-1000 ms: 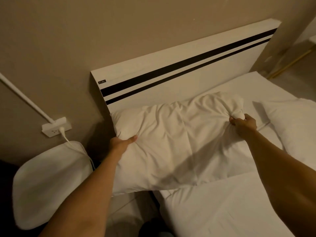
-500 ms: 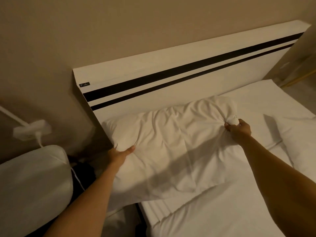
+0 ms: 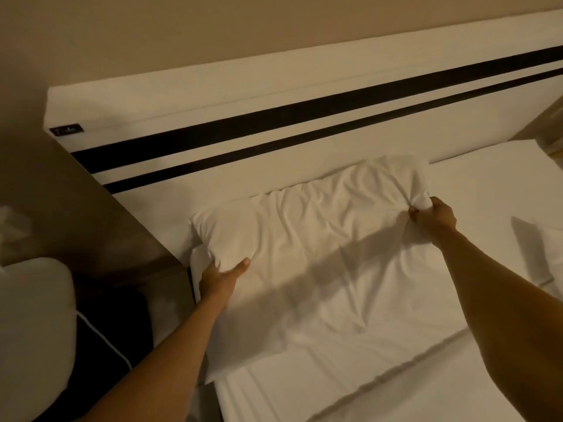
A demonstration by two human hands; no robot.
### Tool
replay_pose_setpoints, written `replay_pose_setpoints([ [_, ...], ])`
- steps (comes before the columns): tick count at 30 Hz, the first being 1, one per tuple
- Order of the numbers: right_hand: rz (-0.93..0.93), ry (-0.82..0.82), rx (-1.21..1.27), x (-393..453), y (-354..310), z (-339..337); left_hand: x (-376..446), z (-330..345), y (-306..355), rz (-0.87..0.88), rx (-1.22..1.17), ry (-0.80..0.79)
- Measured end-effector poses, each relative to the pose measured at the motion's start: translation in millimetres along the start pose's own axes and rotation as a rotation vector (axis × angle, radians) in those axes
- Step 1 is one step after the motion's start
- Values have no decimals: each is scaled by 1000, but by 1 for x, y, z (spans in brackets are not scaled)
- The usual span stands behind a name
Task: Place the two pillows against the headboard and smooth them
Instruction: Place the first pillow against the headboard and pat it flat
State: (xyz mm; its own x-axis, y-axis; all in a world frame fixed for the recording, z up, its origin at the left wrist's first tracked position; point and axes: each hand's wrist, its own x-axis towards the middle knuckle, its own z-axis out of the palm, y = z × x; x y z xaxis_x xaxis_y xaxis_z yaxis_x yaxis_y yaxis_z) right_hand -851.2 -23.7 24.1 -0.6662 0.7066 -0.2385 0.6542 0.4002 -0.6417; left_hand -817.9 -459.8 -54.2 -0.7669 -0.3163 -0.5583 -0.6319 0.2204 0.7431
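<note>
1. At the far left of the bed, a white pillow lies with its far edge against the striped headboard.
2. The left hand clasps the pillow's left corner, thumb on top, fingers tucked beneath.
3. The right hand is closed tight on a bunched right corner.
4. A pale edge at far right may be the second pillow.

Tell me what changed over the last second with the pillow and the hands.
The pillow was carried toward the headboard and lowered; it now lies on the mattress at the headboard's foot. Unchanged: the left hand grips its near-left corner, the right hand pinches its far-right corner, and it is still wrinkled.
</note>
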Motion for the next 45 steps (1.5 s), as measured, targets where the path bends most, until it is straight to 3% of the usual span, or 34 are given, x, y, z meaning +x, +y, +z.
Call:
replay_pose_setpoints([
  [6, -16, -36, 5, 45, 3, 48, 12, 17, -37, -86, 2, 23],
  [13, 146, -152, -74, 71, 59, 89, 36, 19, -64, -83, 104, 46],
  [17, 68, -244, -134, 74, 80, 98, 44, 20, -68, -94, 146, 21],
  [21, 35, -173, -225, 70, 79, 98, 36, 27, -66, -80, 159, 42],
  [25, -168, -60, -271, 65, 58, 96, 20, 36, -47, 19, 237, 172],
  [29, -475, -85, -268, 48, 18, 111, 18, 51, -13, 292, 460, 284],
  [37, -955, -210, -364, -6, -42, 203, 57, 124, 44, 595, 672, 214],
  [41, -924, -255, -439, -13, -25, 244, 73, 150, 38, 651, 824, 133],
  [45, -853, -228, -487, 13, 1, 247, 89, 145, 19, 594, 885, 120],
])
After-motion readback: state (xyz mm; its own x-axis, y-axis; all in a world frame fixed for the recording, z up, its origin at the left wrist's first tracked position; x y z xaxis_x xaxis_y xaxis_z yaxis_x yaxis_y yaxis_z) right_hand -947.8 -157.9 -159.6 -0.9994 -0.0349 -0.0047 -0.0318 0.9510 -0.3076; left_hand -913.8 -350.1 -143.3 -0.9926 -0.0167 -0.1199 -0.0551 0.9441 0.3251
